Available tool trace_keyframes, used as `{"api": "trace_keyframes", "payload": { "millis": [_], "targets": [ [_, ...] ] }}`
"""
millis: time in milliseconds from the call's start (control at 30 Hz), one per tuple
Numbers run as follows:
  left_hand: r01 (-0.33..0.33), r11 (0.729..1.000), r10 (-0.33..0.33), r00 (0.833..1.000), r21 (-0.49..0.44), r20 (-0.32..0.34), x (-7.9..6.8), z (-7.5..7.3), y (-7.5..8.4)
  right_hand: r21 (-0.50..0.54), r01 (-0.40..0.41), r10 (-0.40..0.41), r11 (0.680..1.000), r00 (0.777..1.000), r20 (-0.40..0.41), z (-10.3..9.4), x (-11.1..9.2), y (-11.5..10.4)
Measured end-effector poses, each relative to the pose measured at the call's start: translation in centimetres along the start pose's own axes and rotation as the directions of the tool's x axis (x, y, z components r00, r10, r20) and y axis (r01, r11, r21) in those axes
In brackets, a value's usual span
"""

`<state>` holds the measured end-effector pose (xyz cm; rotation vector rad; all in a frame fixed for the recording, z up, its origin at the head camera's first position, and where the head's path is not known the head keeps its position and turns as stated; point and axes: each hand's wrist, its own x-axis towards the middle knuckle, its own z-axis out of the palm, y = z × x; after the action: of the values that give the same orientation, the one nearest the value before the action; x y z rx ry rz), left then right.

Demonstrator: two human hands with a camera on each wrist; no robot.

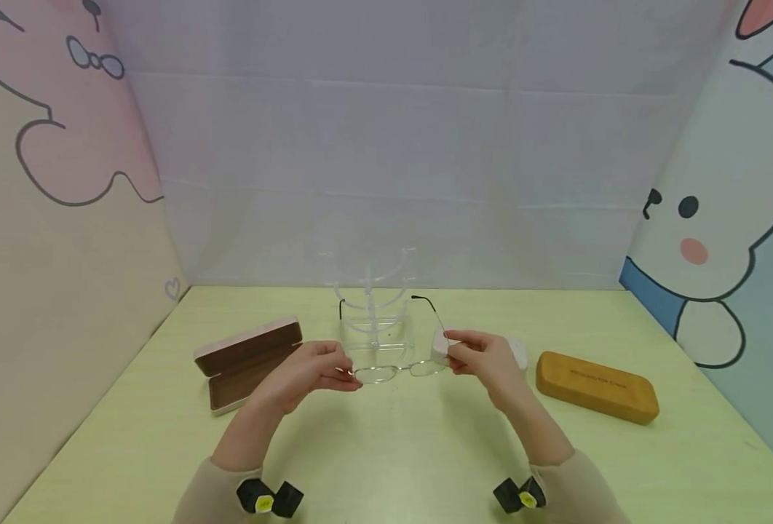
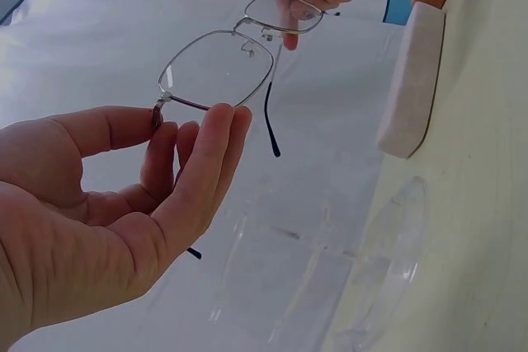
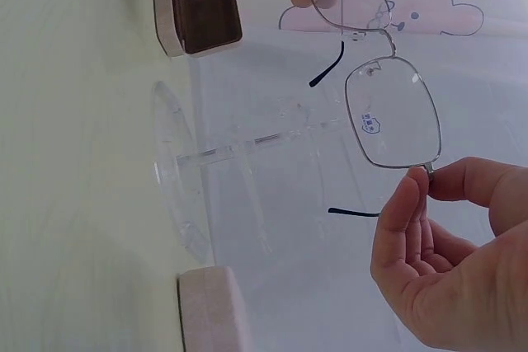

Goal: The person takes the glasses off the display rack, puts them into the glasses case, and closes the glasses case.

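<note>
A pair of thin metal-rimmed eyeglasses (image 1: 378,375) is held up between both hands, its dark-tipped temples spread and pointing away from the person. My left hand (image 1: 316,372) pinches the frame at the left hinge, thumb and index finger together. At the opposite hinge my right hand (image 1: 486,362) pinches the other temple. In the right wrist view a small blue mark shows on one lens of the eyeglasses (image 3: 396,113). Just beyond the glasses stands a clear acrylic display stand (image 1: 372,320) with curved tiers; no other eyeglasses can be made out on it.
To the left lies an open glasses case (image 1: 249,356) with a brown lining. A closed mustard-yellow case (image 1: 596,387) lies on the right. Behind the right hand is a whitish case (image 1: 517,352), partly hidden. A pale curtain (image 1: 386,145) hangs behind the table (image 1: 399,466).
</note>
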<state>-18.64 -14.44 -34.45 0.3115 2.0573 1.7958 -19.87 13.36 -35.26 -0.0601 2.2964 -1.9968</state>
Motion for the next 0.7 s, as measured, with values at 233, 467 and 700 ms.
{"api": "trace_keyframes", "payload": {
  "millis": [233, 467, 700],
  "targets": [
    [-0.065, 0.998, 0.065, 0.998, -0.001, 0.011, -0.7, 0.8, 2.2, 0.036, 0.063, -0.064, 0.997, 0.998, 0.009, -1.2, -1.4, -2.5],
    [-0.130, 0.991, 0.131, 0.990, 0.009, -0.050, -0.1, 1.6, 3.4, 0.072, 0.173, -0.171, 0.982, 0.985, -0.036, -2.2, -2.4, -4.0],
    [-0.167, 0.986, 0.156, 0.953, -0.021, -0.259, 1.0, 2.9, 4.5, 0.129, 0.216, -0.201, 0.968, 0.972, -0.121, -2.3, -2.2, -4.8]
  ]
}}
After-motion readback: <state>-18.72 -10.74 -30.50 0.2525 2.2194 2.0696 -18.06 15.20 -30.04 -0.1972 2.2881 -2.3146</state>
